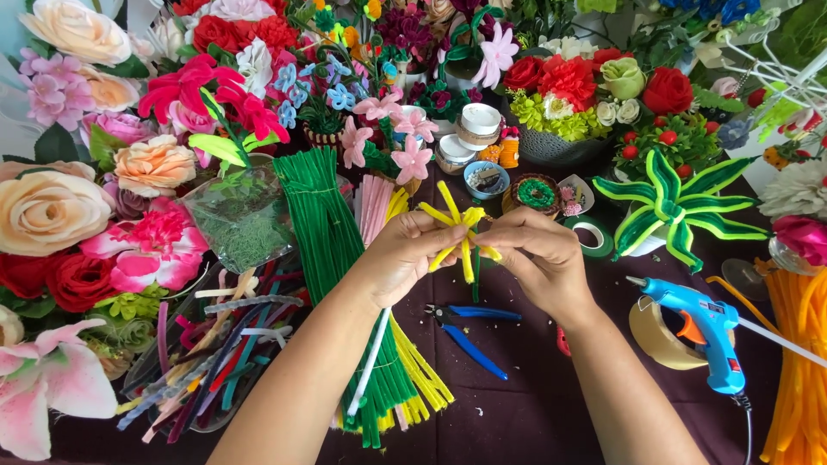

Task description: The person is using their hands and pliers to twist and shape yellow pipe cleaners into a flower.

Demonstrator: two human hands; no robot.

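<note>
Both my hands meet over the middle of the dark table and pinch a small yellow pipe-cleaner flower [461, 226] with looped petals sticking out. My left hand [403, 255] grips it from the left; a white pipe-cleaner stem [370, 362] runs down from under that hand. My right hand [536, 256] holds the flower's right side with fingertips on the petals. Under the hands lie blue-handled pliers [472, 331].
Bundles of green [320, 215], pink and yellow pipe cleaners lie left of centre. A blue glue gun [705, 331] rests on a tape roll [655, 337] at right. A green striped pipe-cleaner plant [676, 207], small jars and many artificial flowers ring the table. Orange pipe cleaners [801, 362] stand far right.
</note>
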